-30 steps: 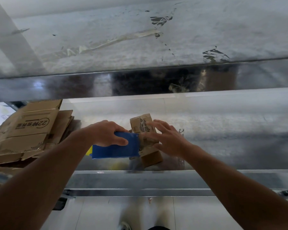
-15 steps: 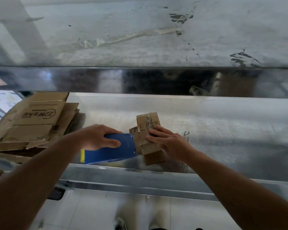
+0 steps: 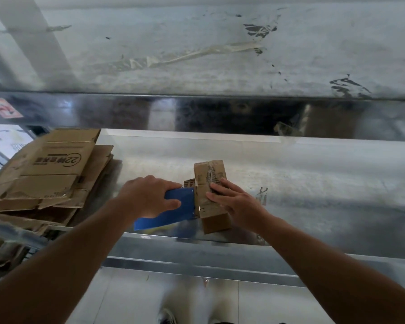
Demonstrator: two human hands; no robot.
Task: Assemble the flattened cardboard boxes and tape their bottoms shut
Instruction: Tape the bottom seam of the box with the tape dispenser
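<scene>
Your stainless steel bench (image 3: 313,178) spans the whole width, with a scuffed grey wall (image 3: 197,54) behind it carrying a strip of old tape. On the bench's left end lies a stack of flattened cardboard boxes (image 3: 54,176), printed face up and fanned unevenly, well apart from your hands.

Near the bench's front edge, at centre, stands the small assembled box (image 3: 214,222), worn and printed, with its taped flaps facing up. The blue tape dispenser (image 3: 171,212) sits just to the left of the box, its front end touching the box's left side.

Your left hand (image 3: 147,197) is clamped over the top of the dispenser, fingers curled down its near face. Your right hand (image 3: 235,202) lies flat on the top of the box, fingers straight and together, pressing on the flaps without gripping. A tiled floor (image 3: 131,298) shows below the bench.
</scene>
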